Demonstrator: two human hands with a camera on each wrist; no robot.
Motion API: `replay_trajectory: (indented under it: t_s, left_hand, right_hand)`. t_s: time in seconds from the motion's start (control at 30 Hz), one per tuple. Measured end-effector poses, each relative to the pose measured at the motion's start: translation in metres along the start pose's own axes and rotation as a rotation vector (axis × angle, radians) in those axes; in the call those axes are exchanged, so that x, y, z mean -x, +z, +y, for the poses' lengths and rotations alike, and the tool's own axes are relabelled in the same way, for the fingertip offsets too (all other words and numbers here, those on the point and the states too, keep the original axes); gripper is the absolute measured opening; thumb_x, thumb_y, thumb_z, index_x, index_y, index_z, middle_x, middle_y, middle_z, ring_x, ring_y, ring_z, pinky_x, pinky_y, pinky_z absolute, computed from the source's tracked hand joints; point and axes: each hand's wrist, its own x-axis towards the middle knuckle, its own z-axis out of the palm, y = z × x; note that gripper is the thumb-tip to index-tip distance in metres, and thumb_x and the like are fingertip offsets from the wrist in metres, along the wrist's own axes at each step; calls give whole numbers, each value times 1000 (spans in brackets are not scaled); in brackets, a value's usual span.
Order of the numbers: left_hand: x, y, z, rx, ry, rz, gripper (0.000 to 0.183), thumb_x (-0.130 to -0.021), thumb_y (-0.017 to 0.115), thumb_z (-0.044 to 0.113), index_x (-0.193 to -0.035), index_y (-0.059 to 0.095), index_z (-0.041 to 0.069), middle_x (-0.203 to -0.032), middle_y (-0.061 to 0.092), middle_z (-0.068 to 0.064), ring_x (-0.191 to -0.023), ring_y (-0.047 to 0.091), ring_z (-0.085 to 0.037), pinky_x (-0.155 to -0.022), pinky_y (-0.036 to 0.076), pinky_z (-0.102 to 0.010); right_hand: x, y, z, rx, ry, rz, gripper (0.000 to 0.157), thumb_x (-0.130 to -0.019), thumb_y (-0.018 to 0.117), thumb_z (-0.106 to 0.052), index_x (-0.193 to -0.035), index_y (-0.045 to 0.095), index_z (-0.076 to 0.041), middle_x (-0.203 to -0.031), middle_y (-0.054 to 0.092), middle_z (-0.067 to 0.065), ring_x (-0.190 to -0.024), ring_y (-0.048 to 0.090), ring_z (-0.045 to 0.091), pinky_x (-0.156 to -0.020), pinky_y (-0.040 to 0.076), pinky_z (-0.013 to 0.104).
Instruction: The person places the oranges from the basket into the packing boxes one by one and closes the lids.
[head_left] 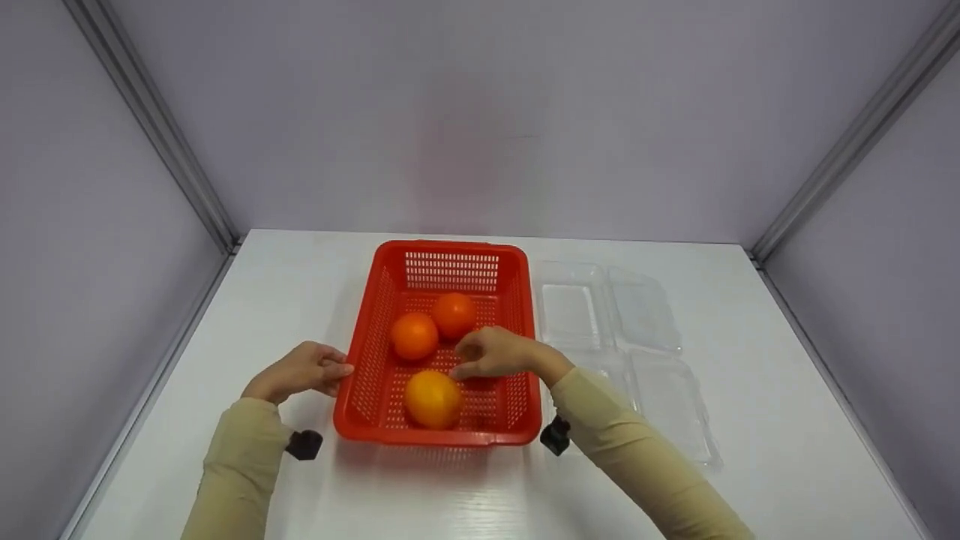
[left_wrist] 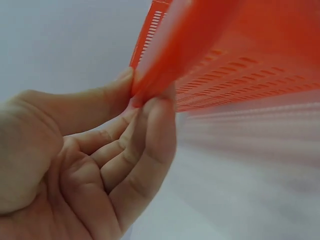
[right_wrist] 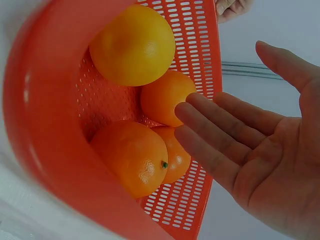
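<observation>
At centre left of the head view, the left hand (head_left: 307, 367) pinches the near-left rim of a red perforated plastic basket (head_left: 435, 438) between thumb and bent fingers. The basket occupies the middle of the frame, on a white table (head_left: 285, 480), its long axis apparently running from the foreground to the back. Within it, from left to right, lie an orange (head_left: 414, 336) left of centre, a larger yellow-orange citrus fruit (head_left: 433, 400) at lower centre, and a second orange (head_left: 454, 315) just behind the first; a stemmed orange (right_wrist: 130, 157) is visible only in the right wrist view, lower left of its centre. The right hand (head_left: 496, 352), reaching in over the right rim, has its fingers extended and well parted from the thumb, and grasps nothing; whether it touches any fruit cannot be told. It is the nearer hand to all the fruit: the yellow-orange one lies to its lower left, just beside the thumb tip. At right, a rear clamshell box (head_left: 570, 311) and a front clamshell box (head_left: 670, 405), both clear plastic, lie beside the basket.
</observation>
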Motion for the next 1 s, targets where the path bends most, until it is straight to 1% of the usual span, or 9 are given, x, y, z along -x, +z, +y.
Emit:
replay_trajectory:
  t_s: [0.07, 0.13, 0.27, 0.33, 0.5, 0.67, 0.73, 0.9, 1.0]
  left_hand:
    - [1, -2, -2, 9, -2, -24, 41, -96, 59, 20, -118, 57, -14, -87, 71, -3, -71, 66, -7, -76, 60, -30]
    - [1, -5, -5, 20, 3, -58, 41, -96, 59, 21, -117, 56, -14, -83, 69, 2, -70, 65, -6, -76, 60, -28]
    - [0, -7, -8, 42, 21, -108, 42, -96, 58, 22, -117, 55, -14, -83, 68, 4, -71, 65, -6, -76, 60, -27]
    - [-2, -7, -9, 46, 27, -116, 43, -96, 58, 23, -118, 56, -14, -83, 68, 4, -72, 65, -6, -77, 60, -28]
    - [-6, -4, -10, 38, 18, -106, 48, -94, 62, 27, -119, 56, -13, -85, 68, 4, -73, 65, -6, -77, 60, -27]
    - [-8, 1, -11, 43, -38, -72, 47, -93, 64, 29, -119, 58, -10, -87, 68, 3, -75, 64, -7, -77, 59, -25]
    - [-8, 2, -9, 41, -63, -56, 46, -93, 64, 29, -118, 58, -10, -86, 68, 3, -74, 64, -7, -78, 59, -26]
    - [-10, 3, -3, -3, -108, -30, 43, -92, 65, 28, -114, 61, -8, -85, 68, 1, -71, 64, -7, -79, 60, -31]
    - [-11, 2, 1, -36, -128, -26, 41, -92, 65, 28, -112, 62, -7, -83, 67, 1, -70, 62, -8, -79, 60, -31]
  right_hand:
    - [-3, 0, -1, 1, 8, -8, 46, -90, 67, -34, -123, 62, -2, -115, 68, 14, -101, 60, 23, -98, 51, 41]
    - [-6, 1, -2, 3, 21, -20, 48, -90, 66, -35, -124, 62, -1, -117, 67, 14, -103, 60, 24, -99, 51, 42]
    - [-11, 3, -2, 3, 56, -36, 50, -90, 66, -35, -126, 60, -1, -123, 65, 14, -110, 60, 26, -103, 49, 42]
    - [-13, 4, -1, 4, 75, -38, 50, -90, 66, -36, -127, 60, -3, -125, 65, 13, -113, 59, 26, -104, 49, 43]
    - [-20, 6, 0, 27, 111, -49, 50, -90, 66, -38, -128, 60, -6, -128, 63, 12, -118, 58, 26, -107, 47, 43]
    - [-27, 9, 1, 40, 138, -71, 51, -89, 67, -39, -127, 60, -7, -129, 62, 11, -116, 57, 24, -107, 46, 43]
    - [-29, 9, 1, 41, 149, -77, 51, -88, 67, -39, -128, 59, -7, -130, 61, 10, -117, 56, 24, -108, 45, 43]
    - [-36, 12, -2, 57, 187, -95, 57, -85, 70, -41, -131, 57, -9, -135, 59, 9, -128, 53, 26, -112, 42, 43]
    - [-40, 15, -4, 75, 206, -105, 63, -82, 74, -43, -132, 55, -11, -135, 58, 7, -129, 52, 25, -112, 41, 42]
